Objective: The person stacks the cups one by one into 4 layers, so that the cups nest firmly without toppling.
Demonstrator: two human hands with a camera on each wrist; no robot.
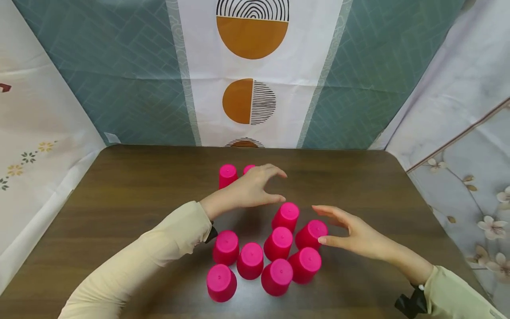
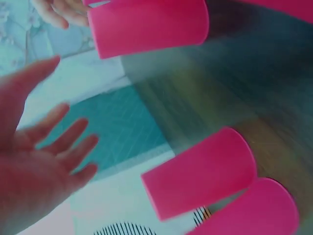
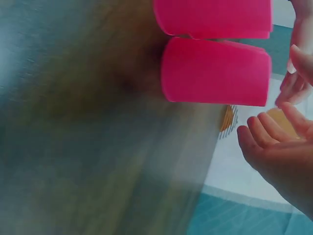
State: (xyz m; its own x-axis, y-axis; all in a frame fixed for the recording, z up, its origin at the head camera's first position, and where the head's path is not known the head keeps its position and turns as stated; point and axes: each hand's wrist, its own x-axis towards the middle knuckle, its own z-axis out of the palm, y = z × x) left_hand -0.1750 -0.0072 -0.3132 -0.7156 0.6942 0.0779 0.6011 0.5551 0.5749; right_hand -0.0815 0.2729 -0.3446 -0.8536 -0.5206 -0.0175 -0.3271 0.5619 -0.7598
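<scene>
Several bright pink plastic cups stand upside down on a wooden table. In the head view, my left hand reaches over the table with fingers spread and holds nothing. Beyond its wrist stands one cup; another cup is mostly hidden behind the hand. Just below its thumb sits a nearer cup. My right hand is at the right of the group, thumb and fingers apart. Its thumb tip is by the rightmost cup; whether they touch I cannot tell. Both wrist views show relaxed, unfilled hands.
More cups cluster toward the near side, among them one cup at the front left and another cup at the front middle. The brown table ends at a patterned cloth behind it. Light cloths hang at both sides.
</scene>
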